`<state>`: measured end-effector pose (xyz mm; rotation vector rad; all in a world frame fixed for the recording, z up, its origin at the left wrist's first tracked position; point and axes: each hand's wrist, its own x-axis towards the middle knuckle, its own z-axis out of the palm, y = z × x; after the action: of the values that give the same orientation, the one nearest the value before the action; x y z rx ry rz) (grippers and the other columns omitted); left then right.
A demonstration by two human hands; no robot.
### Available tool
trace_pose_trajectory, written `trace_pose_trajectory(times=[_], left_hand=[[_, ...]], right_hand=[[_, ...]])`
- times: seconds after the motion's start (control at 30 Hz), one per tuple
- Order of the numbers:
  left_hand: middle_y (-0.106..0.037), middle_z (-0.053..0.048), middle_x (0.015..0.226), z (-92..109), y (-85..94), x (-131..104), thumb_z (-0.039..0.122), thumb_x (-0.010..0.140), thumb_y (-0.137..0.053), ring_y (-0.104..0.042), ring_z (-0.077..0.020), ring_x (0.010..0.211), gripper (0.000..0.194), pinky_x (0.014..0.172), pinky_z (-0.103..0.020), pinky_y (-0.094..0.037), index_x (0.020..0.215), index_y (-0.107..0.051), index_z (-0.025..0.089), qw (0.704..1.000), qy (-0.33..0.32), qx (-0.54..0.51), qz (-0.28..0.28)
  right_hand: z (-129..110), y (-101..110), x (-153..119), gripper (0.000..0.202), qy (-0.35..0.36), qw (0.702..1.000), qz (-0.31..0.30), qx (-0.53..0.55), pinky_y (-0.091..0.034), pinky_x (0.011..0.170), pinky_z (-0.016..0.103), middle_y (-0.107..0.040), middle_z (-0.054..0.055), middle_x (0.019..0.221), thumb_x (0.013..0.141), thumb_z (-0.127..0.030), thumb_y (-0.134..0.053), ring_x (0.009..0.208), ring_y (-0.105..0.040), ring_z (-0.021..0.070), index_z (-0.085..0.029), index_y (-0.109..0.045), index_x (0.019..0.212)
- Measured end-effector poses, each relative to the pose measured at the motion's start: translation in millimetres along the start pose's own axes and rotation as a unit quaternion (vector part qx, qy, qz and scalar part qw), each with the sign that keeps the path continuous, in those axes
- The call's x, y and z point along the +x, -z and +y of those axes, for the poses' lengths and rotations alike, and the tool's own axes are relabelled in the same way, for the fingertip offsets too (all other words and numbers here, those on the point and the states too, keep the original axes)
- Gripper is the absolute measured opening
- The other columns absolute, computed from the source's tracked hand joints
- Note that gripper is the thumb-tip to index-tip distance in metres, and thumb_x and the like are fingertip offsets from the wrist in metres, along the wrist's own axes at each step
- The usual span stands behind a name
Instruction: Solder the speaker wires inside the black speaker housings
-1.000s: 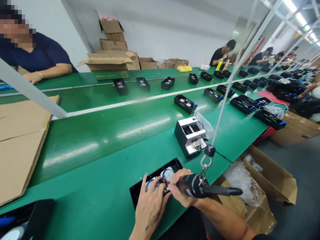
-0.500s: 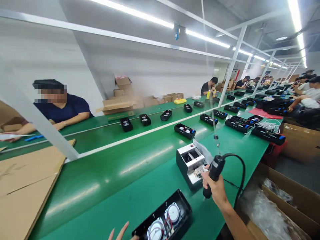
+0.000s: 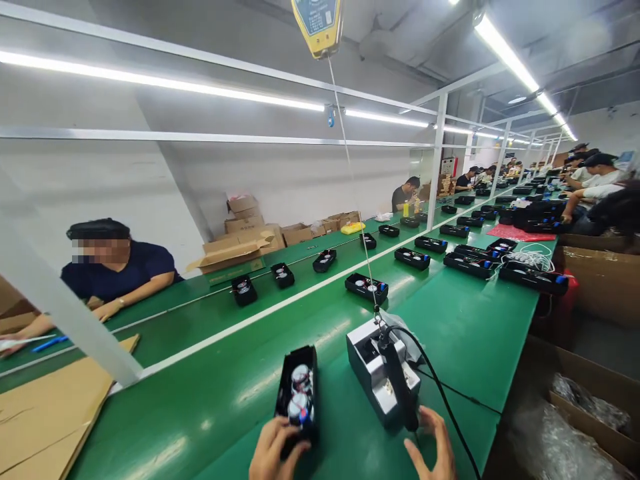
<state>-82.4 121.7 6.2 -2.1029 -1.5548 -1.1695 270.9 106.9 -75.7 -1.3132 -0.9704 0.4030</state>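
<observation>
My left hand (image 3: pixel 277 451) grips the near end of a black speaker housing (image 3: pixel 313 393), thumb and fingers curled over its edge. Two round silver drivers and a blue part show inside the open housing. A black electric screwdriver (image 3: pixel 397 383) hangs tilted from a thin cord, in front of a grey-and-black screw feeder (image 3: pixel 364 363). Beside the screwdriver's lower end is my right hand (image 3: pixel 434 448), open, with thumb and fingers apart and nothing held between them.
Several similar black housings (image 3: pixel 367 287) sit along the green bench (image 3: pixel 220 380). A yellow balancer (image 3: pixel 320 27) hangs overhead. Flat cardboard (image 3: pixel 55 413) lies at left, near a white post (image 3: pixel 75 300). A co-worker (image 3: pixel 125 267) sits across; boxes with clear plastic (image 3: pixel 575 433) stand at lower right.
My right hand has let go of the screwdriver, which now hangs on its cord. The speaker housing has turned more lengthwise and moved away from me, with my left hand now gripping it.
</observation>
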Motion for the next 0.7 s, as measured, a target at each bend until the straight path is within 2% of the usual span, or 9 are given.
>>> trace_pose_trajectory(times=[0.07,0.2,0.3,0.37,0.43,0.5,0.6,0.67,0.7], left_hand=[[-0.078,-0.005,0.095,-15.9,-29.6,46.3,0.047,0.093,-0.064,-0.078,-0.0257,0.087,0.024,0.075,-0.037,-0.068,0.085,-0.075,0.027,0.997,0.068,-0.041,-0.003],[-0.07,-0.006,0.08,-42.4,-86.2,131.9,0.055,0.086,-0.058,-0.071,-0.0273,0.078,0.034,0.072,-0.039,-0.063,0.082,-0.071,0.024,0.992,0.115,-0.046,-0.009],[-0.068,-0.007,0.077,-52.9,-113.4,170.2,0.05,0.082,-0.054,-0.068,-0.0282,0.076,0.031,0.073,-0.041,-0.061,0.079,-0.07,0.024,0.987,0.149,-0.051,-0.012],[-0.07,-0.009,0.081,-55.5,-120.9,179.7,0.047,0.079,-0.053,-0.068,-0.0292,0.079,0.03,0.077,-0.043,-0.061,0.08,-0.071,0.024,0.985,0.165,-0.055,-0.012],[-0.074,-0.011,0.09,-54.9,-118.4,174.4,0.048,0.079,-0.053,-0.07,-0.0315,0.087,0.033,0.084,-0.047,-0.062,0.084,-0.074,0.024,0.983,0.173,-0.057,-0.006],[-0.076,-0.013,0.102,-50.6,-104.4,151.8,0.051,0.082,-0.054,-0.072,-0.0328,0.096,0.038,0.092,-0.051,-0.062,0.092,-0.078,0.023,0.984,0.171,-0.058,0.0],[-0.077,-0.011,0.114,-34.4,-63.2,86.5,0.054,0.091,-0.055,-0.075,-0.0291,0.107,0.041,0.1,-0.047,-0.062,0.105,-0.08,0.024,0.985,0.165,-0.046,-0.001],[-0.078,-0.009,0.12,-16.6,-26.9,30.1,0.05,0.098,-0.055,-0.075,-0.0261,0.113,0.038,0.104,-0.044,-0.062,0.111,-0.081,0.026,0.985,0.172,-0.02,-0.004],[-0.078,-0.008,0.122,-6.6,-7.5,1.1,0.047,0.1,-0.055,-0.076,-0.0251,0.114,0.035,0.106,-0.044,-0.061,0.113,-0.081,0.027,0.984,0.179,-0.002,-0.006]], right_hand=[[6.4,-6.6,-4.9,0.046,0.017,1.0,-0.004,-0.009,-0.065,0.093,0.054,-0.076,0.013,0.125,0.093,-0.058,-0.069,0.11,-0.077,0.0407,-0.028,-0.069,0.128],[20.4,-14.9,-4.4,0.047,0.053,0.998,-0.019,-0.039,-0.065,0.1,0.049,-0.074,0.013,0.135,0.098,-0.044,-0.065,0.122,-0.075,0.0385,-0.028,-0.06,0.142],[34.0,-15.8,-1.0,0.056,0.084,0.994,-0.036,-0.057,-0.066,0.1,0.05,-0.073,0.012,0.136,0.094,-0.034,-0.067,0.123,-0.076,0.04,-0.031,-0.054,0.149],[41.0,-16.1,1.8,0.065,0.105,0.99,-0.064,-0.064,-0.068,0.098,0.054,-0.072,0.009,0.137,0.091,-0.033,-0.069,0.122,-0.076,0.0428,-0.039,-0.048,0.152],[43.7,-16.4,3.8,0.068,0.115,0.988,-0.081,-0.067,-0.068,0.095,0.059,-0.071,0.005,0.137,0.091,-0.035,-0.068,0.122,-0.076,0.0448,-0.049,-0.044,0.153],[42.1,-14.4,3.5,0.06,0.109,0.99,-0.071,-0.062,-0.068,0.091,0.062,-0.069,0.005,0.138,0.095,-0.038,-0.063,0.121,-0.075,0.0451,-0.051,-0.044,0.15],[37.1,-2.1,0.4,0.046,0.065,0.996,-0.051,-0.046,-0.066,0.091,0.059,-0.07,0.013,0.134,0.098,-0.048,-0.063,0.115,-0.075,0.0417,-0.035,-0.056,0.142],[36.8,10.8,0.1,0.053,0.021,0.998,-0.051,-0.036,-0.066,0.088,0.053,-0.073,0.014,0.119,0.092,-0.061,-0.072,0.101,-0.076,0.036,-0.023,-0.063,0.129],[37.9,17.1,0.9,0.06,0.001,0.998,-0.047,-0.029,-0.066,0.081,0.048,-0.074,0.013,0.109,0.085,-0.068,-0.077,0.093,-0.076,0.0327,-0.021,-0.065,0.12]])
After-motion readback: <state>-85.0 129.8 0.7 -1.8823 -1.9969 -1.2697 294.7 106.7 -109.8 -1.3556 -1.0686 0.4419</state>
